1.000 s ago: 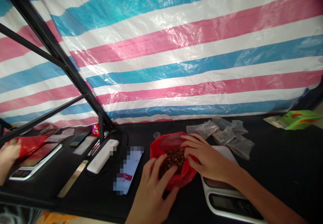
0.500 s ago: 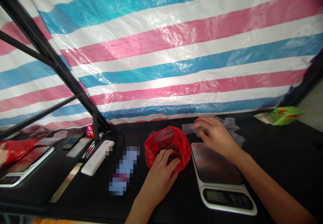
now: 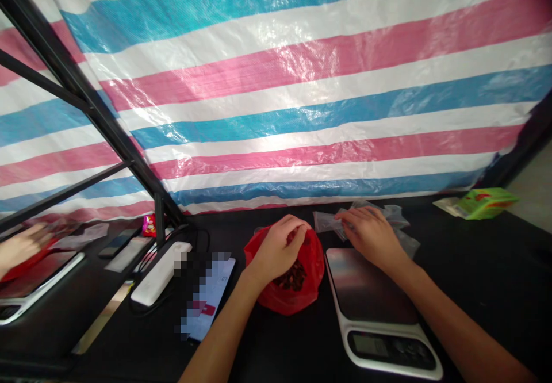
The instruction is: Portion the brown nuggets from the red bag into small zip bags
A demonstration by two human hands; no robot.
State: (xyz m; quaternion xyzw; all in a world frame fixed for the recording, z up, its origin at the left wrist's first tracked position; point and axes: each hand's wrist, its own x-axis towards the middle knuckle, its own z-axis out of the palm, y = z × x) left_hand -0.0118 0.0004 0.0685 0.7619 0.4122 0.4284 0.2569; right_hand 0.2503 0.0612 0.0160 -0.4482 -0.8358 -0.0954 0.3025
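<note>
- My left hand (image 3: 280,244) is curled, its fingers bunched down into the mouth of a red plastic bag (image 3: 302,297), and I cannot tell whether it has hold of anything in there
- The bag sits on the black tabletop (image 3: 474,279), with dark brown pieces (image 3: 292,276) heaped inside it just below my wrist
- My right hand (image 3: 366,234) is half open, fingers lying on a small pile of clear plastic bags (image 3: 328,221) just beside the red bag; I cannot tell whether it pinches one
- A white digital kitchen scale with a steel plate (image 3: 366,285) stands just below that hand
- Left of the red bag lie a pixelated phone (image 3: 207,297) and a white power bank (image 3: 161,274)
- Far right is a green packet (image 3: 485,203)
- At the far left, another person's hand (image 3: 19,248) reaches over a second scale (image 3: 43,274)
- A pink, blue and white striped tarpaulin (image 3: 276,95) hangs behind the tabletop
</note>
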